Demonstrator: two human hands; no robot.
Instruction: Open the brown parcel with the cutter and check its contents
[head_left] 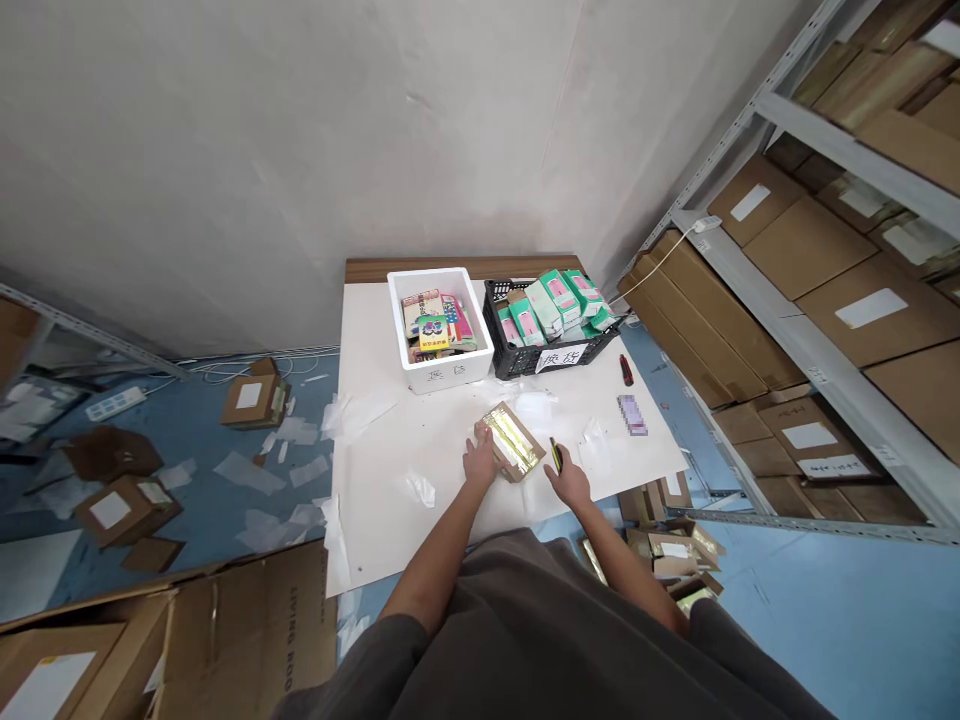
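A small brown cardboard box (512, 441) with shiny gold packets showing in its top lies on the white table (390, 460). My left hand (480, 462) grips the box's left side, fingers closed on it. My right hand (568, 478) sits just right of the box, closed around a small dark utility knife (556, 455) with a yellow stripe.
At the back of the table stand a white foam bin (440, 325) of colourful packs and a black crate (547, 320) of green-pink boxes. A red cutter (626, 370) and a purple packet (632, 414) lie right. Shelves of cartons stand right; boxes and wrappers litter the blue floor.
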